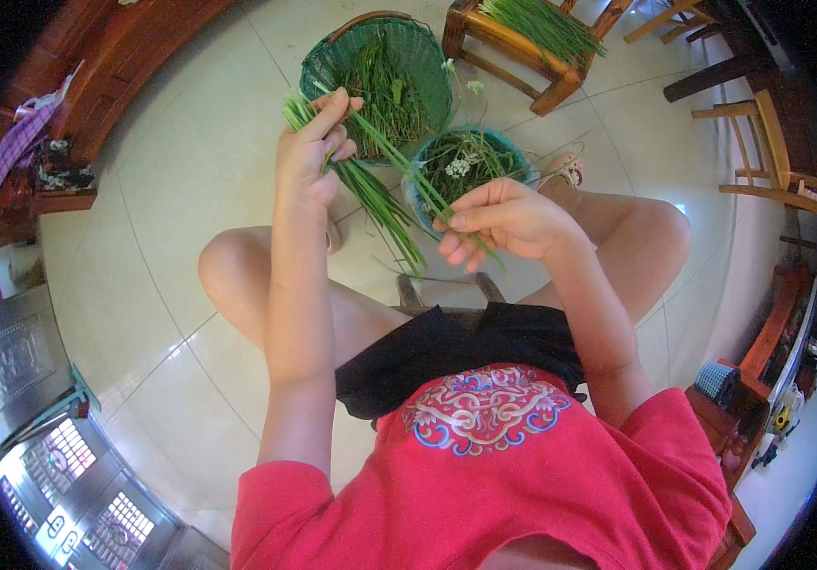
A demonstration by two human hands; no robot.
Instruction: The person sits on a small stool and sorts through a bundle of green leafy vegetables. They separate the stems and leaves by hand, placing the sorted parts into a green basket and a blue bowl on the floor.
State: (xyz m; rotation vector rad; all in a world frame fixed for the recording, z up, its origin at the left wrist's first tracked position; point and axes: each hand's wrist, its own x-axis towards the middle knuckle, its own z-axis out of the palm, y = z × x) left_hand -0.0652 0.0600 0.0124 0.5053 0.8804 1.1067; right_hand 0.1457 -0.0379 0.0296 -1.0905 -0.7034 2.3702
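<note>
My left hand (315,147) is closed around a bunch of garlic chives (380,207), white ends up, green leaves hanging down to the right. A few chive blades (399,161) stretch from it toward my right hand (503,223), whose thumb and fingers pinch them near their lower part. Both hands are raised in front of my spread knees. Just beyond them on the floor stands a green woven basket (436,68) holding loose chives. Nearer my right hand, a smaller teal container (416,201) holds tangled stems with white flower heads (458,168).
A wooden stool (496,47) at the far side bears a pile of chives (546,30). Wooden chairs (771,142) stand along the right. Dark wooden furniture (114,76) lines the far left, above pale floor tiles (161,285). A metal door (23,356) is at the left.
</note>
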